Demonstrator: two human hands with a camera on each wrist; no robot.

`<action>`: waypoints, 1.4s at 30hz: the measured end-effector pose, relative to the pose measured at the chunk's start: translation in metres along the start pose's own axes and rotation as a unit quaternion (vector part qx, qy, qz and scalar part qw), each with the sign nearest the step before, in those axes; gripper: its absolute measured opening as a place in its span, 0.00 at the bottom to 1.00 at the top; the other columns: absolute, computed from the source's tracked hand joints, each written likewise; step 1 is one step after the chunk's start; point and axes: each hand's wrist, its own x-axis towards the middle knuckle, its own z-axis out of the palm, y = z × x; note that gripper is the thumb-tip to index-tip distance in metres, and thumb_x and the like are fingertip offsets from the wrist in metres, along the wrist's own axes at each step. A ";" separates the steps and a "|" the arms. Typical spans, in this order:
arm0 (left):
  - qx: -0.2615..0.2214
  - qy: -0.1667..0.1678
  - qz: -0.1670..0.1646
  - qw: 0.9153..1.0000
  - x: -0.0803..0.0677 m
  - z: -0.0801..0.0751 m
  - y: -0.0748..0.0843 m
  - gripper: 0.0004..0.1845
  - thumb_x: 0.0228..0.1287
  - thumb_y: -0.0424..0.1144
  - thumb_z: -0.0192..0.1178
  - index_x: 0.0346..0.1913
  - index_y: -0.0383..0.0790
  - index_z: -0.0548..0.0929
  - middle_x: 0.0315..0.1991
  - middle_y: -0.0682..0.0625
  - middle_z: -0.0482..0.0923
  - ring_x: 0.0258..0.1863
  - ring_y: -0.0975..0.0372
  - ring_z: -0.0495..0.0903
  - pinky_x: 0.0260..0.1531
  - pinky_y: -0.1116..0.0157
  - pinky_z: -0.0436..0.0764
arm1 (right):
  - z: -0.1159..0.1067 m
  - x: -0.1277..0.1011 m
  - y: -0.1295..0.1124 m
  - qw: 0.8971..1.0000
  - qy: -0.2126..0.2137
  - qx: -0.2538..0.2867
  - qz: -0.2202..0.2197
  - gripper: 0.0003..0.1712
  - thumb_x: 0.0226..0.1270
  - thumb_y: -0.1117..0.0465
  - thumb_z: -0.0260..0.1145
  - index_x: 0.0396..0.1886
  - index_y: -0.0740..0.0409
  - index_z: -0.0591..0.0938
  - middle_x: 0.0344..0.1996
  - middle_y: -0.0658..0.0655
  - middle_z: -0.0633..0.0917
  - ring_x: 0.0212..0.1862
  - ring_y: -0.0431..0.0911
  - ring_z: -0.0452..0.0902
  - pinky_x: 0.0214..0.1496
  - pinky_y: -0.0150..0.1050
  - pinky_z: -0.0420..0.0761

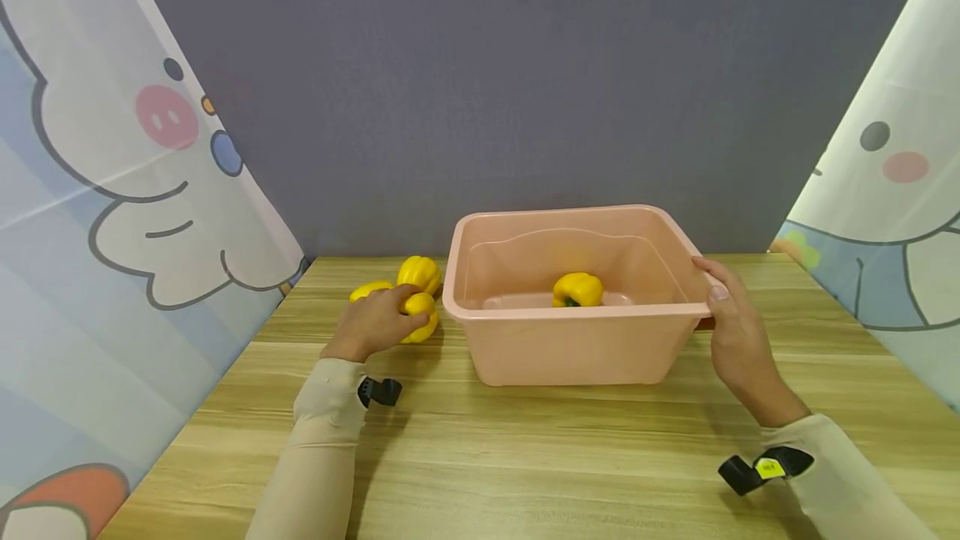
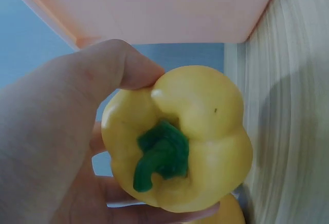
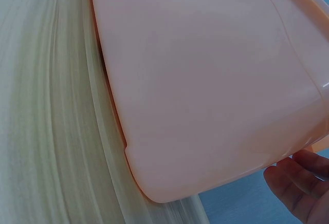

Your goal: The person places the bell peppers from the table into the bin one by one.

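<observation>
My left hand grips a yellow bell pepper, thumb on one side and fingers round the other; its green stem faces the left wrist camera. Two more yellow peppers lie close by on the table: one behind, the other partly hidden by the hand. A pink plastic bin stands to the right of them, with one yellow pepper lying inside on its floor. At the bin's right end, my right hand holds the rim, thumb on top and fingers underneath.
The wood-grain table runs back to a dark grey panel. Cartoon-printed sheets flank it left and right. Black wrist straps sit over both pale sleeves.
</observation>
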 end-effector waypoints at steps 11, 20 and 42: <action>-0.019 0.014 0.023 0.999 -0.001 -0.004 0.006 0.28 0.66 0.60 0.56 0.65 0.52 0.78 0.40 0.52 0.82 0.34 0.57 0.78 0.31 0.53 0.76 | 0.000 0.000 -0.001 1.000 0.000 -0.005 0.001 0.27 0.84 0.57 0.37 0.76 0.57 0.65 0.59 0.47 0.73 0.42 0.37 0.75 0.40 0.25 0.75; -0.054 0.045 0.028 0.997 -0.001 -0.007 0.009 0.30 0.67 0.59 0.57 0.67 0.50 0.77 0.39 0.51 0.82 0.30 0.58 0.76 0.29 0.57 0.75 | 0.001 -0.001 -0.001 1.000 0.004 0.009 0.003 0.27 0.84 0.58 0.37 0.75 0.58 0.65 0.59 0.47 0.73 0.43 0.37 0.75 0.40 0.25 0.74; -0.098 0.127 0.003 0.987 -0.002 -0.014 0.017 0.29 0.68 0.61 0.57 0.67 0.55 0.77 0.41 0.51 0.83 0.31 0.57 0.77 0.29 0.58 0.72 | 0.000 0.000 0.000 1.000 0.002 0.003 -0.004 0.27 0.84 0.57 0.37 0.76 0.58 0.66 0.58 0.46 0.74 0.41 0.37 0.76 0.39 0.26 0.76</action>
